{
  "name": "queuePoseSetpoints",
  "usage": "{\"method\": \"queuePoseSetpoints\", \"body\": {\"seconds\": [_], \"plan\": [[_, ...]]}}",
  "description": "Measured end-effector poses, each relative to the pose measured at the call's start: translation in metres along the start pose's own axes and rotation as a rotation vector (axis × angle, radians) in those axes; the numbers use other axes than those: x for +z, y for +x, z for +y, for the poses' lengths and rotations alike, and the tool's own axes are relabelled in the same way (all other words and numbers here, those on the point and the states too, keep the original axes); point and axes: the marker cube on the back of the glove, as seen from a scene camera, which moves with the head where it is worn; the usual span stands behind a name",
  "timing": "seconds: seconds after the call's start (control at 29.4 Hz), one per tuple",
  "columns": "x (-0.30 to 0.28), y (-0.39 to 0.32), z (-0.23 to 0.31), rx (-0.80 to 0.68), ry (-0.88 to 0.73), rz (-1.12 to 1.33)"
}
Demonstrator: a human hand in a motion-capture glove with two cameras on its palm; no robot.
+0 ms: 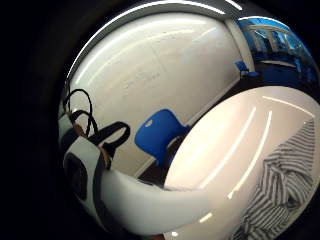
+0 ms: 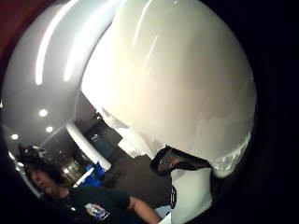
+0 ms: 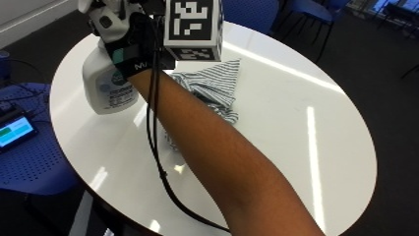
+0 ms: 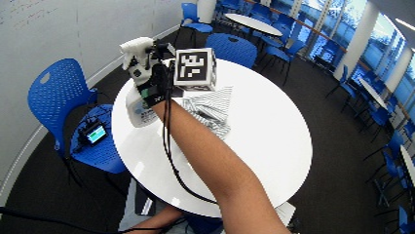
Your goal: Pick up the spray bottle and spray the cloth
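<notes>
Here the bottle (image 3: 108, 81) is up in the gloved right hand (image 3: 134, 46), whose fingers curl round its neck just under the white spray head (image 4: 136, 48); its body hangs below the hand and, in the outside view, its base looks to be at or barely above the desk (image 3: 282, 118), though I cannot tell whether it is touching. In the thumb-side palm view the bottle's pale body fills most of the field, so it sits close against the palm. The striped cloth (image 3: 209, 86) lies bunched on the desk just beside the bottle, partly hidden behind the forearm, and it also shows at the edge of the little-finger-side palm view (image 1: 282, 185). I judge the pick-up as good as done and the aiming to be the step in hand. To do it well, the nozzle needs turning toward the cloth; which way it faces now is hard to read, so it should be checked before squeezing. A finger has to reach the trigger without the grip on the neck slipping, and I cannot see whether one is on it yet. Holding the bottle upright and near the cloth should keep the mist off the bare desk. A blue chair (image 4: 55, 95) stands beyond the desk, well apart.
</notes>
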Motion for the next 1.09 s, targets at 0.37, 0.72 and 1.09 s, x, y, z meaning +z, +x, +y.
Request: {"method": "queuePoseSetpoints", "body": {"seconds": [0.37, 0.72, 1.09], "plan": [[0.014, 0.025, -0.005, 0.050, 0.019, 0.035], [0.016, 0.027, -0.006, 0.065, 0.018, 0.025], [0.020, 0.001, -0.012, -0.002, 0.016, 0.056]]}}
